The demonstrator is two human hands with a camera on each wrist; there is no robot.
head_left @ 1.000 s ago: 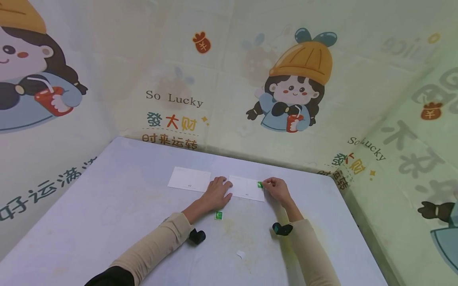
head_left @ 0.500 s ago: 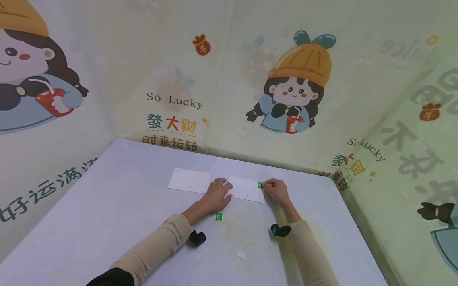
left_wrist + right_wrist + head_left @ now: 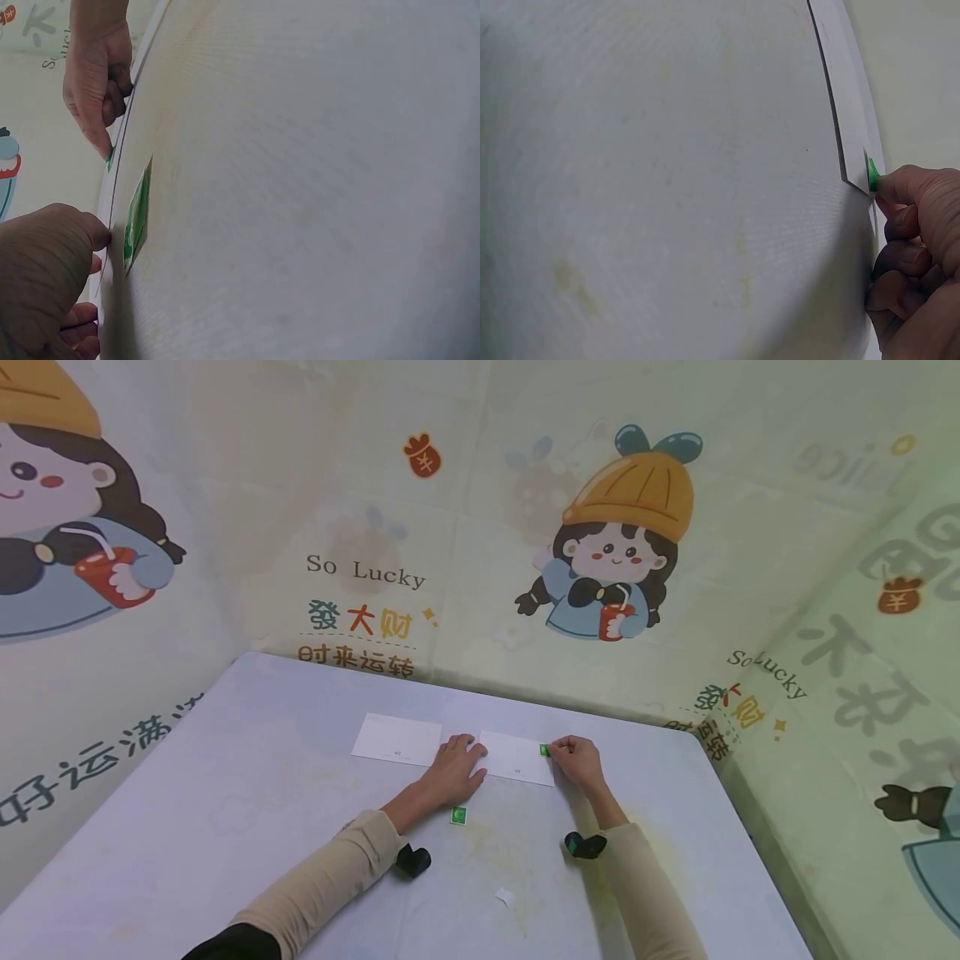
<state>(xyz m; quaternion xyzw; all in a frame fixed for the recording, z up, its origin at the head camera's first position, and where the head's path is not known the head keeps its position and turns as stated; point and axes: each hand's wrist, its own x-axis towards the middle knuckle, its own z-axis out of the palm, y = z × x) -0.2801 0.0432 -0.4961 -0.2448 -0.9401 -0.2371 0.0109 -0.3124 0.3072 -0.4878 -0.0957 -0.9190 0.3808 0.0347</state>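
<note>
Thumb and fingertips of my right hand pinch a small green stamp at the upper right corner of a white envelope. In the right wrist view the green stamp tilts up from the envelope's corner, its far edge covered by the fingers. My left hand rests with spread fingers on the left end of that same envelope. Below this hand, a second green stamp with a white border lies on the table; the left wrist view shows the loose stamp close to the left thumb.
Another white envelope lies flat to the left of the left hand. A torn white scrap of paper is nearer the front of the white table. Printed cloth walls rise behind the table's back edge.
Both hands stay nearly where they were, the right one still pinching the stamp at the envelope's corner. The head view has shifted very slightly.
</note>
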